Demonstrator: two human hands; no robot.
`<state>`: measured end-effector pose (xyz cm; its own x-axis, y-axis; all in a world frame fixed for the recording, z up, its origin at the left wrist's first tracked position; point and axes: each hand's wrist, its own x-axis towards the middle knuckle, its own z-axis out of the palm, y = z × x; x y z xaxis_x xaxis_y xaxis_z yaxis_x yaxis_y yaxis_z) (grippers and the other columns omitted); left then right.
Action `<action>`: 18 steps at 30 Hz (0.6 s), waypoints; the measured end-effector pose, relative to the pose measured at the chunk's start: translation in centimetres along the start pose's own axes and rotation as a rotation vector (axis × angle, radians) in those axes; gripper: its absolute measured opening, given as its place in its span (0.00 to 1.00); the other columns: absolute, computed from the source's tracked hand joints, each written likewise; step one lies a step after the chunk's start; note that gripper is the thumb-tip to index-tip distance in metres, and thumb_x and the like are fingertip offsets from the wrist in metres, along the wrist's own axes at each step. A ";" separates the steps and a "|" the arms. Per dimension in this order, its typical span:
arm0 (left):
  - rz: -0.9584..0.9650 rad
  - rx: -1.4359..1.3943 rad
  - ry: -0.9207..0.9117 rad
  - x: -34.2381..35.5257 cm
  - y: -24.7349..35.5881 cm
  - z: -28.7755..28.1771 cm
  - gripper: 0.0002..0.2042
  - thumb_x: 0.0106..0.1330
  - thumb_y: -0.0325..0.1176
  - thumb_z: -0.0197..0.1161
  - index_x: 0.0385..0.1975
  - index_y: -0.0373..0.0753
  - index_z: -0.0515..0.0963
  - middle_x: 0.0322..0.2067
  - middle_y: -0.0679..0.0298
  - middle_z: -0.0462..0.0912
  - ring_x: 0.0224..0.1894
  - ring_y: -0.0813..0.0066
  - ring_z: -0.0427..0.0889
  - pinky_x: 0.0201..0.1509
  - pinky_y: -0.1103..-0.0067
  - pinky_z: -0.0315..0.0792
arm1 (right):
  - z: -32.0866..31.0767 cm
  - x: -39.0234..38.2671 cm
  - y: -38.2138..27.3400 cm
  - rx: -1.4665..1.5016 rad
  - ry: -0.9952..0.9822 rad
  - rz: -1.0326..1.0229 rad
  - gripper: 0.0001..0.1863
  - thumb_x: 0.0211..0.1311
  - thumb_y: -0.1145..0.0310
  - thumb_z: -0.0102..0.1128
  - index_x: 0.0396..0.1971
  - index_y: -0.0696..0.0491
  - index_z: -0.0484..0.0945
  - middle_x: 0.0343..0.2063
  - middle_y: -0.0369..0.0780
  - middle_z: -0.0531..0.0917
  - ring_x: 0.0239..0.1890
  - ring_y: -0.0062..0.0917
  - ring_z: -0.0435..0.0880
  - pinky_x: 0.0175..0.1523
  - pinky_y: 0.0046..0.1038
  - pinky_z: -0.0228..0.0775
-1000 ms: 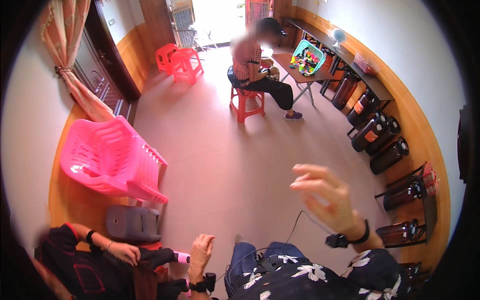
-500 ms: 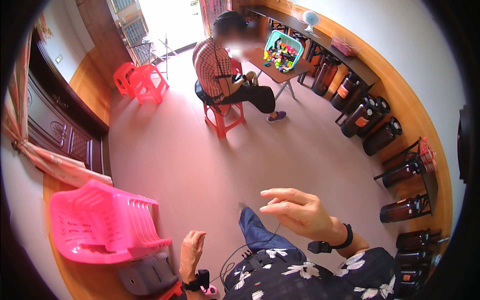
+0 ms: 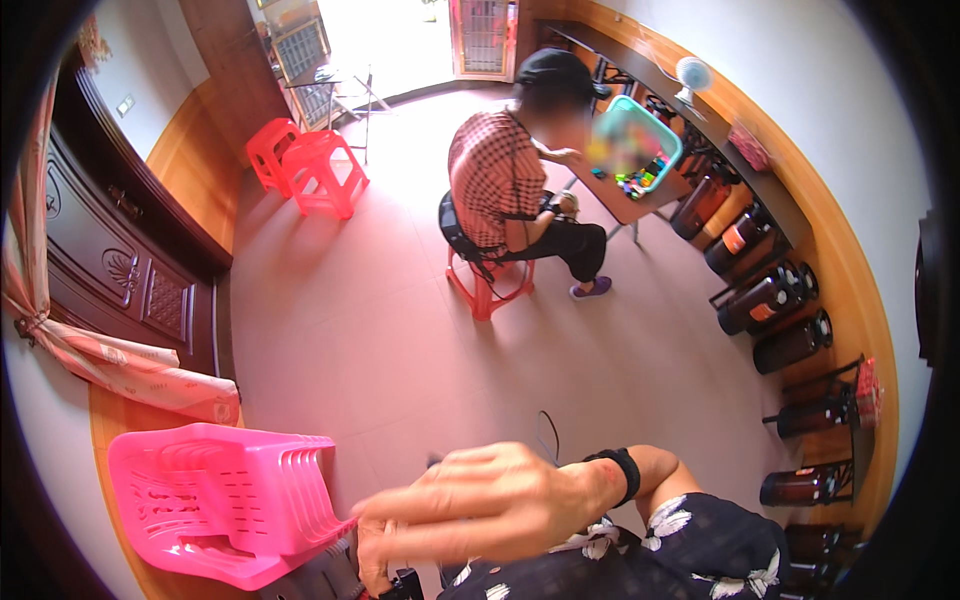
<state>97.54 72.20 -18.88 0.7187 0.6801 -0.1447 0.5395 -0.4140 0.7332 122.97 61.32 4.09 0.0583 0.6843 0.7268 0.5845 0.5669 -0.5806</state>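
Of the two hands, the right hand (image 3: 485, 505) is held out flat to the right of the stack of pink plastic chairs (image 3: 220, 500), its fingers extended and nothing seen gripped. The left hand (image 3: 372, 565) is mostly covered by those fingers — whether it is clenched or released cannot be told. The right fingertips are seen by the near right edge of the stack, though contact cannot be made out. A black band (image 3: 628, 475) is worn on the right wrist. Beyond the stack, a patterned curtain (image 3: 130, 378) is gathered. Well ahead of the stack and to its right, a red stool (image 3: 484, 298) is occupied by a person (image 3: 490, 170); farther right, a teal basket (image 3: 667, 143) of small coloured pieces — partly blurred — is carried by a table (image 3: 648, 205).
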 end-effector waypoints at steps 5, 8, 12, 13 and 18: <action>-0.015 -0.019 0.061 7.6 -3.0 -1.4 0.05 0.63 0.25 0.58 0.36 0.34 0.78 0.32 0.55 0.79 0.36 0.58 0.79 0.40 0.70 0.72 | 3.2 9.9 3.8 0.160 0.235 -0.367 0.10 0.52 0.69 0.64 0.35 0.52 0.84 0.40 0.39 0.83 0.24 0.20 0.77 0.23 0.18 0.70; -0.013 -0.017 0.087 12.6 -5.3 -4.7 0.05 0.63 0.26 0.58 0.36 0.34 0.78 0.32 0.54 0.79 0.36 0.58 0.79 0.41 0.70 0.72 | 6.0 15.2 6.4 0.073 0.477 -0.454 0.08 0.49 0.73 0.64 0.32 0.56 0.81 0.35 0.40 0.82 0.22 0.18 0.75 0.21 0.18 0.67; 0.002 -0.007 0.162 18.9 -5.4 -10.2 0.05 0.63 0.26 0.57 0.35 0.33 0.77 0.34 0.54 0.79 0.39 0.58 0.79 0.45 0.69 0.72 | 6.1 21.7 10.7 -0.002 0.409 -0.524 0.06 0.49 0.78 0.61 0.29 0.60 0.81 0.24 0.36 0.80 0.20 0.15 0.75 0.21 0.15 0.66; -0.005 -0.007 0.172 21.2 -5.4 -11.6 0.05 0.63 0.26 0.57 0.35 0.33 0.77 0.34 0.54 0.79 0.39 0.58 0.79 0.45 0.69 0.72 | 6.2 23.8 13.2 -0.091 0.426 -0.656 0.06 0.50 0.78 0.60 0.29 0.60 0.82 0.22 0.36 0.79 0.20 0.15 0.75 0.21 0.15 0.66; 0.047 0.015 0.106 30.9 -4.7 -16.6 0.06 0.63 0.26 0.57 0.36 0.33 0.77 0.34 0.54 0.79 0.39 0.56 0.78 0.45 0.69 0.72 | 5.5 29.8 18.9 -0.151 0.350 -0.600 0.08 0.50 0.80 0.58 0.31 0.58 0.83 0.20 0.36 0.80 0.17 0.12 0.74 0.22 0.12 0.66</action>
<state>109.93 105.25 -15.73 0.6932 0.7197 -0.0390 0.5137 -0.4555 0.7271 131.30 94.91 12.75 -0.0669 0.0723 0.9951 0.7019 0.7123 -0.0046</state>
